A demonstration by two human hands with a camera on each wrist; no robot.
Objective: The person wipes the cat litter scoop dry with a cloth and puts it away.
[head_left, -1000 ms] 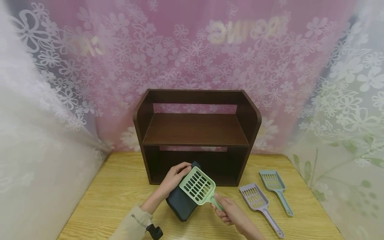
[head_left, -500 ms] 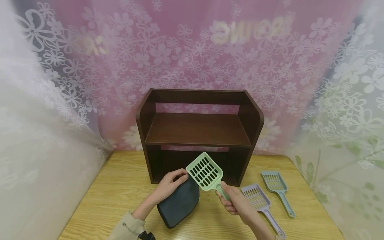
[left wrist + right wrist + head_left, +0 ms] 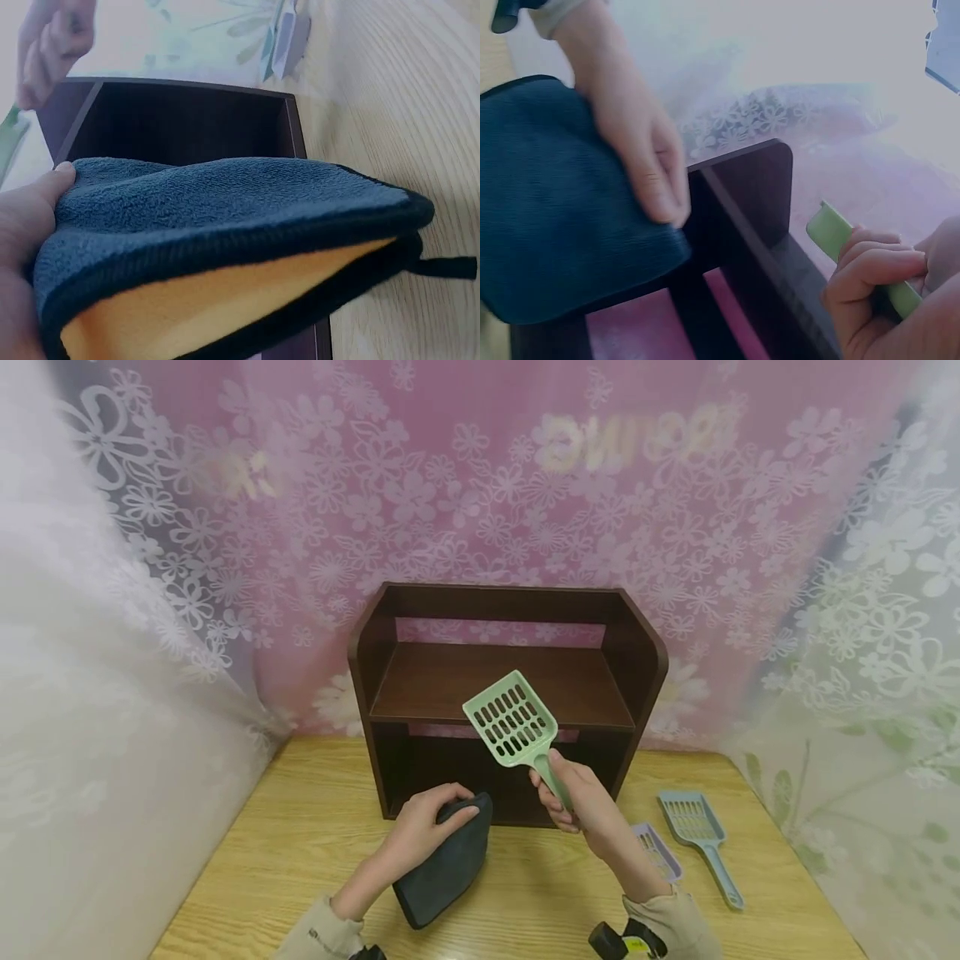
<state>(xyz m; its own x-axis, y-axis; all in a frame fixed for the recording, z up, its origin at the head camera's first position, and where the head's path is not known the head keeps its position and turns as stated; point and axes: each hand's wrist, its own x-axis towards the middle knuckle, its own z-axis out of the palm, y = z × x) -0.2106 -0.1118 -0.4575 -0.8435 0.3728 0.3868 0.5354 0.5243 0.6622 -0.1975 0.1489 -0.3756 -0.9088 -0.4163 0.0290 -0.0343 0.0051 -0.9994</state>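
Note:
My right hand [image 3: 581, 797] grips the handle of a light green slotted litter scoop [image 3: 513, 720]. In the head view the scoop's slotted head overlaps the upper board of the dark brown shelf [image 3: 495, 681]. My left hand [image 3: 423, 827] pinches the upper edge of a folded dark blue cloth [image 3: 448, 872] in front of the shelf. The left wrist view shows the cloth [image 3: 225, 199] with a fleecy blue outside, black edging, a small black loop and an orange inner face. The green scoop [image 3: 829, 231] is largely hidden by the right hand's fingers in the right wrist view.
A purple slotted scoop [image 3: 666, 860] lies on the wooden table [image 3: 285, 860], partly covered by my right forearm. Farther right lies a blue slotted scoop [image 3: 701, 835]. Flowered curtains [image 3: 465, 502] hang behind the shelf and on both sides.
The right hand has lifted the green scoop up and away from the cloth, toward the shelf's upper board. The left hand has stayed on the cloth, which has shifted and tilted slightly.

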